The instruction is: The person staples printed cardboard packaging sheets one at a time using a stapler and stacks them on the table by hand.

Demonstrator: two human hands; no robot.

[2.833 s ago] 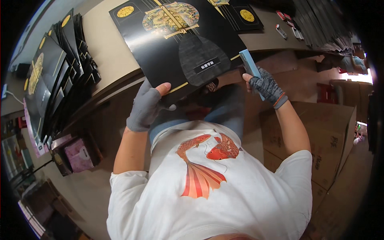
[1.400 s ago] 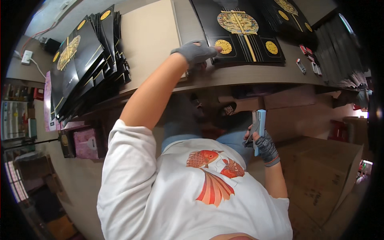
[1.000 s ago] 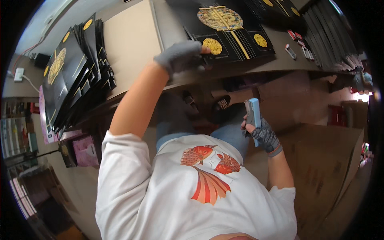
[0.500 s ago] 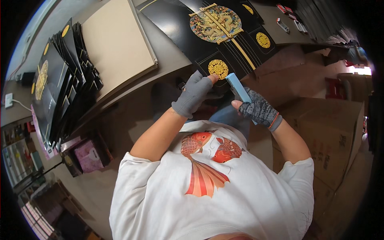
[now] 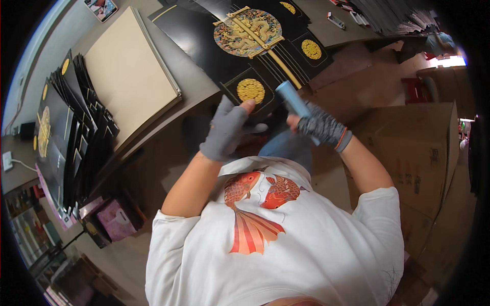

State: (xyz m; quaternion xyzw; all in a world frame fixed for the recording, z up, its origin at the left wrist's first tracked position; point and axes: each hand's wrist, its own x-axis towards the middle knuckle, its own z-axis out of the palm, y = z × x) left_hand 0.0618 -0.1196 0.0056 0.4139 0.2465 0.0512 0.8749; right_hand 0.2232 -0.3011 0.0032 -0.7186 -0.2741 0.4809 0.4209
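A glossy black printed sheet (image 5: 191,43) lies on the table, its near corner reaching over the front edge. It bears a dragon roundel (image 5: 245,33), a gold bar and gold medallions. Beside the near medallion (image 5: 250,91) is my left hand (image 5: 227,125) in a plain grey glove with bare fingertips, its fingers apart and holding nothing. My right hand (image 5: 320,126), in a dark mottled glove with an orange-trimmed cuff, is closed around a long light-blue tool that looks like a stapler (image 5: 292,98). The tool is slightly blurred and points up toward the sheet.
Beige boards (image 5: 125,71) are stacked left of the sheet. Further left, folded black printed pieces (image 5: 71,132) stand bunched at the table edge. A phone (image 5: 101,7) lies at the back. Small boxes (image 5: 335,20) sit at far right; a large carton (image 5: 403,153) stands at my right.
The view has shifted, moving the table things left. My left hand has drawn back slightly from the sheet's corner and its fingers have spread. The blue stapler stays in my right hand.
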